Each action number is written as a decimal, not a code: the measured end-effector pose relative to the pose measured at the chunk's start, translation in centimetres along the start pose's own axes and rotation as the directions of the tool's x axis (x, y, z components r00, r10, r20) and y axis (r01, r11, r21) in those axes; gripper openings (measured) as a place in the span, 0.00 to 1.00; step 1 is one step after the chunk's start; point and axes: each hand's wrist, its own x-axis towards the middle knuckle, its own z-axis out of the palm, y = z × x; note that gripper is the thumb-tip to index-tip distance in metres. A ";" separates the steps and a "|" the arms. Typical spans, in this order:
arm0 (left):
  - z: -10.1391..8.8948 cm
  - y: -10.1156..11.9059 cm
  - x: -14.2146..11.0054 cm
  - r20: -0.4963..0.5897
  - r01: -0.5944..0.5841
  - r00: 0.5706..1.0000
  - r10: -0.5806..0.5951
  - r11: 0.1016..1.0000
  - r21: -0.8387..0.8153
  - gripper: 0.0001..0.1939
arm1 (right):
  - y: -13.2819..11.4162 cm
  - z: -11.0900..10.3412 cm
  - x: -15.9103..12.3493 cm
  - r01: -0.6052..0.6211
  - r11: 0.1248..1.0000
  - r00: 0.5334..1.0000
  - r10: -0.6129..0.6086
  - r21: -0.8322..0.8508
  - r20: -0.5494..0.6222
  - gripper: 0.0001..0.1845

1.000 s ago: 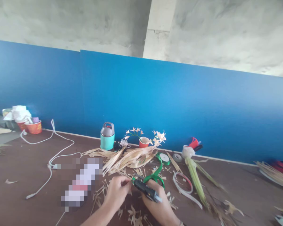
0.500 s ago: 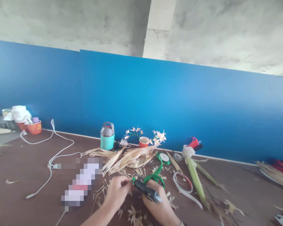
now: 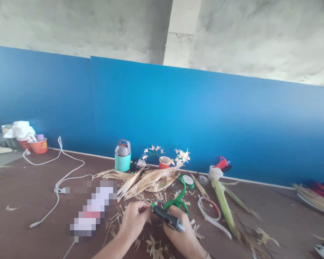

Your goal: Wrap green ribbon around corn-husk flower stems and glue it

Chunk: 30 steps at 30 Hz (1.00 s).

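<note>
Glue gun (image 3: 167, 218), black with a green tip, sits gripped in the right hand (image 3: 176, 236), pointing toward ten o'clock. The left hand (image 3: 133, 219), fingertips pinched together, meets its tip; anything held there is too small to tell. From the gun, dried husks (image 3: 149, 184) lie at eleven o'clock.

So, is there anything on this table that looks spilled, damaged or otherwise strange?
Nothing is clearly spilled or broken. Dry husk-like scraps lie strewn across the table, which looks untidy. The pixelated patch to the left of the left hand also looks odd, masking whatever lies there.
</note>
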 end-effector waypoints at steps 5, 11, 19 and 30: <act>0.0 0.1 0.0 0.011 -0.023 1.000 0.024 1.000 -0.009 0.13 | -0.3 -0.1 0.1 -0.015 1.000 1.000 0.016 0.021 -0.014 0.08; 0.0 0.0 0.0 0.004 -0.015 1.000 0.015 1.000 -0.004 0.13 | -0.2 -0.1 0.0 -0.009 1.000 1.000 0.009 0.019 0.009 0.09; 0.1 -0.1 0.1 0.009 -0.032 0.999 0.032 0.999 -0.002 0.13 | -0.1 0.0 0.1 -0.019 1.000 1.000 0.019 0.002 -0.001 0.08; -0.5 1.3 -0.9 -0.005 -0.176 0.983 0.183 0.955 0.238 0.13 | -0.1 -0.4 0.1 -0.060 0.996 0.995 0.065 0.067 -0.070 0.08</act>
